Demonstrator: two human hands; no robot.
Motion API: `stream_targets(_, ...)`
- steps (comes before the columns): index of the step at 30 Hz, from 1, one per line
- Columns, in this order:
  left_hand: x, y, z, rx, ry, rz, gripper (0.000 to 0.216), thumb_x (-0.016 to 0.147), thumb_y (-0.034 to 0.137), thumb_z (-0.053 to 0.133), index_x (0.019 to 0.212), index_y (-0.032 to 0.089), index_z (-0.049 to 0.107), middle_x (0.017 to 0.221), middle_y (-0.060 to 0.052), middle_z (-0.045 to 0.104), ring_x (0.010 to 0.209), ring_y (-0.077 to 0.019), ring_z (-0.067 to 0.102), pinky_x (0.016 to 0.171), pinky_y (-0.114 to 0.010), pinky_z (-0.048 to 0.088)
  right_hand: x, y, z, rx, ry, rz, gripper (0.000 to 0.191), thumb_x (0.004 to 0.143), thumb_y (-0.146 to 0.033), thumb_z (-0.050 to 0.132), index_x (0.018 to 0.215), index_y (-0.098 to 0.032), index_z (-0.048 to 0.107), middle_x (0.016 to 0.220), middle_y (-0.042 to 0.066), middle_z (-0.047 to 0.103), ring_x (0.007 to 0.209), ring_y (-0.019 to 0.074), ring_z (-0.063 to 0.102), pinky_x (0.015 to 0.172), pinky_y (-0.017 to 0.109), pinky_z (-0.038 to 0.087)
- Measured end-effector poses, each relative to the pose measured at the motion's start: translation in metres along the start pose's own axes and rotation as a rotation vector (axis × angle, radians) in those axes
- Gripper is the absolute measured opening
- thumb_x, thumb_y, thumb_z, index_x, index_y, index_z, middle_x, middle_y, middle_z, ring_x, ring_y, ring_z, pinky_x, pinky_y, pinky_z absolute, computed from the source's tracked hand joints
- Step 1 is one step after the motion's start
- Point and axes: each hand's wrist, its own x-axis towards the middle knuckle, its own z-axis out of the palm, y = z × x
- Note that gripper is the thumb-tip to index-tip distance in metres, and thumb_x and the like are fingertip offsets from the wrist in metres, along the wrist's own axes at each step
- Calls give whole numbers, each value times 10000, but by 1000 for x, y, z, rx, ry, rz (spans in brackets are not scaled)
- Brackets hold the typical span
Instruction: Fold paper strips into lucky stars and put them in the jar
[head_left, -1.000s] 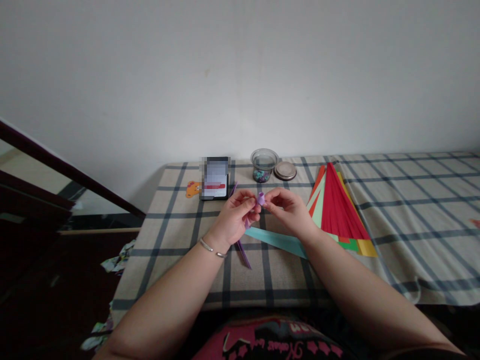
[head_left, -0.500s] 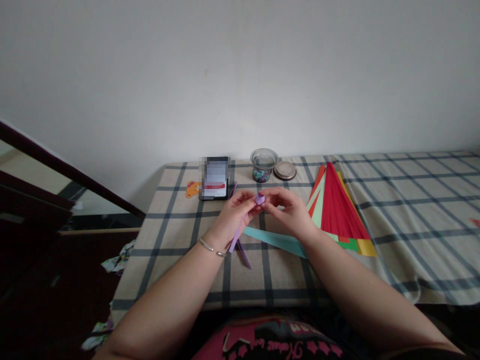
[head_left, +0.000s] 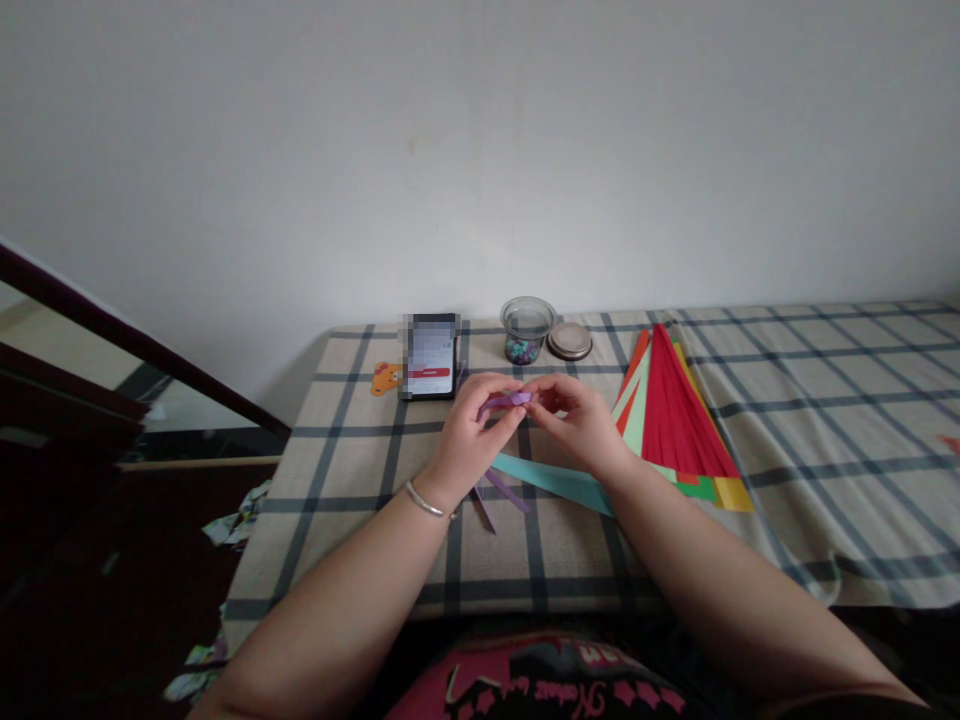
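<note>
A purple paper strip [head_left: 517, 399], folded at one end, is pinched between the fingertips of both hands above the table. My left hand [head_left: 480, 425] grips it from the left, with a loose length of the strip running beneath the palm. My right hand [head_left: 570, 415] pinches the folded end from the right, fingers curled. Under the left wrist lie darker purple strips [head_left: 484, 512] on the cloth, partly hidden by the hand. A light blue paper strip [head_left: 555, 482] stretches on the table below both hands, its right end behind my right forearm.
A phone [head_left: 431, 358] leans beside an orange bear shape [head_left: 385, 379]. Toward the wall stand a clear tub [head_left: 527, 325] holding small coloured pieces and a round lid [head_left: 570, 341]. Fanned paper strips [head_left: 679, 420] lie right on the checked tablecloth [head_left: 360, 540].
My left hand has turned and closed further over the purple strip, whose tail has swung from lower left to beneath the hand. My right hand has barely moved.
</note>
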Motion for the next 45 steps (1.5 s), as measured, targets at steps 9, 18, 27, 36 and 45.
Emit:
stream_targets(9, 0, -5, 0, 109, 23, 24, 131, 877, 230, 578, 996, 192, 619, 996, -60, 639, 929, -153, 620, 847, -297, 514, 1, -1, 1, 134, -8, 90, 250, 792, -411, 652, 904, -188, 673, 774, 38, 663, 664, 142, 579, 616, 275, 468)
stream_targets(18, -1, -5, 3, -77, 18, -155, 190, 878, 311, 576, 1001, 174, 622, 939, -59, 676, 729, -117, 645, 695, -242, 531, 4, 3, 1, 263, 8, 185, 327, 775, -514, 634, 803, -188, 636, 710, 9, 626, 601, 113, 521, 563, 246, 422)
stream_targets(27, -1, -5, 2, 8, 29, -171, 140, 863, 261, 582, 964, 172, 621, 898, -48, 659, 726, -128, 619, 685, -251, 497, 5, -3, 2, 320, -44, 217, 295, 735, -474, 680, 771, -185, 634, 692, 1, 611, 615, 117, 523, 585, 257, 414)
stream_targets(36, -2, -9, 1, 118, 48, -148, 107, 845, 251, 611, 923, 179, 619, 913, -48, 638, 797, -145, 597, 718, -260, 470, 4, -4, 5, 325, -62, 200, 282, 714, -449, 712, 813, -192, 652, 740, 15, 651, 656, 127, 572, 617, 263, 451)
stream_targets(45, -1, -8, 2, 132, 54, -133, 96, 835, 220, 615, 921, 181, 631, 900, -46, 646, 795, -147, 604, 707, -259, 467, 3, -1, 4, 185, -58, 181, 216, 766, -402, 656, 788, -187, 650, 741, 24, 651, 661, 135, 568, 606, 266, 442)
